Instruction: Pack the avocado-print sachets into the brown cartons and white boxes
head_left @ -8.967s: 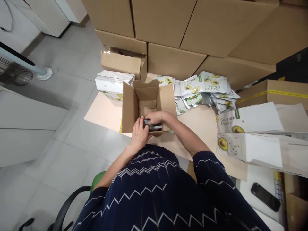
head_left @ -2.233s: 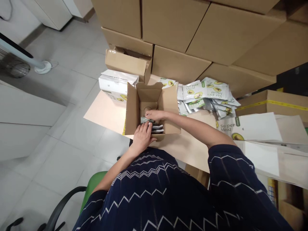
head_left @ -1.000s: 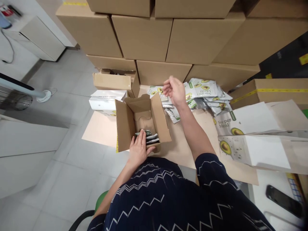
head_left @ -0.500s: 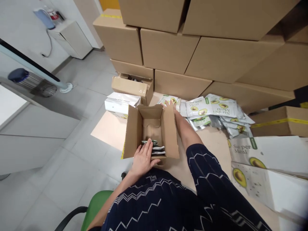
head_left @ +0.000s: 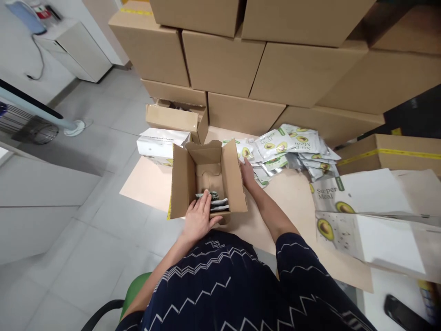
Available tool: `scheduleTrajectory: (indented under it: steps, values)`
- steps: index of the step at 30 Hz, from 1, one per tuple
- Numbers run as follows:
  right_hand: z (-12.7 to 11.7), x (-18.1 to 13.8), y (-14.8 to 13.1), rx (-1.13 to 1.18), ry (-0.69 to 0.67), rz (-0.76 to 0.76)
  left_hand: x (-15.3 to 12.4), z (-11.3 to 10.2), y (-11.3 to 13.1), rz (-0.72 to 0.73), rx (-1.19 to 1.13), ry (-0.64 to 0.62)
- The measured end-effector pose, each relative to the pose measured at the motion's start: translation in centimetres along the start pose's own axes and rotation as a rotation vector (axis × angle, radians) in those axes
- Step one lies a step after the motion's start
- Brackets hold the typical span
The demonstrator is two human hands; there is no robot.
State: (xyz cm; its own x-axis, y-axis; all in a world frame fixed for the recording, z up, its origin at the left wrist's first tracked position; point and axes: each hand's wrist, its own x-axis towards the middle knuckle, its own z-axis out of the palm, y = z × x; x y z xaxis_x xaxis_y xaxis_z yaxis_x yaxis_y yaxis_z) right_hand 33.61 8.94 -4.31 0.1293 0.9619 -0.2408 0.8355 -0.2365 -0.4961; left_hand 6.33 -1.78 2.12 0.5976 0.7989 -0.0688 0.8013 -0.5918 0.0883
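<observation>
An open cardboard box point(head_left: 182, 184) stands on the brown table top in front of me. Several pouches point(head_left: 215, 202) stand stacked at its near end. My left hand point(head_left: 199, 217) lies flat on them, fingers inside the box and thumb at the near wall. My right hand point(head_left: 247, 174) is just outside the box's right flap, which partly hides it. Its fingers are on a white avocado-print pouch point(head_left: 243, 151) at the left end of a loose pile of pouches point(head_left: 294, 145).
A white printed carton point(head_left: 161, 143) and a smaller open brown box point(head_left: 174, 118) stand behind the open box. Large cardboard boxes point(head_left: 220, 59) are stacked at the back. Flat printed cartons point(head_left: 365, 207) lie to the right, and a black phone point(head_left: 403, 312) lies at the bottom right.
My right hand left the box, swung over to the pile and came down on a pouch, then drew back along the box's right flap. My left hand stayed on the stacked pouches.
</observation>
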Motion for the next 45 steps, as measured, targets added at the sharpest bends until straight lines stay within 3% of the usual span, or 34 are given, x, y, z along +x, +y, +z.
scheduleTrajectory:
  steps: [5, 11, 14, 19, 24, 28, 30, 34, 36, 38, 40, 45]
  values:
    - [0.2, -4.1, 2.8, 0.04, 0.224, 0.067, 0.1, -0.4, 0.1, -0.003, -0.013, 0.028]
    - [-2.3, -8.9, 6.0, 0.57, 0.455, 0.305, 0.1, -0.2, 0.1, -0.004, -0.021, 0.047]
    - [-2.5, -11.1, 7.1, 0.619, 0.396, 0.341, 0.2, 0.0, 0.1, -0.009, -0.015, 0.059]
    - [-1.6, -13.3, 7.5, 0.262, 0.261, 0.309, 0.2, -0.1, 0.1, -0.002, -0.02, 0.063]
    - [-2.5, -12.3, 6.1, 0.058, 0.184, 0.304, 0.2, 0.0, 0.1, 0.003, -0.015, 0.052]
    - [-4.6, -11.0, 4.2, -0.067, 0.163, 0.312, 0.1, -0.1, 0.2, -0.004, -0.027, 0.051]
    - [-6.6, -11.4, 2.9, -0.099, 0.291, 0.269, 0.1, -0.2, 0.2, -0.001, -0.034, 0.052]
    - [-12.0, -13.7, -1.0, 0.03, 0.696, 0.052, 0.0, -0.2, 0.2, -0.004, -0.043, 0.045]
    - [-14.4, -14.6, -3.8, 0.137, 0.744, -0.076, 0.0, -0.2, 0.2, -0.002, -0.044, 0.039]
    - [-15.6, -14.4, -6.9, 0.19, 0.624, -0.219, 0.1, -0.2, 0.2, 0.001, -0.045, 0.038]
    - [-15.4, -13.0, -9.8, 0.172, 0.385, -0.354, 0.1, -0.3, 0.3, 0.0, -0.047, 0.041]
    - [-10.2, -6.1, -13.8, -0.044, -0.186, -0.479, 0.0, -0.6, 0.4, -0.01, -0.046, 0.035]
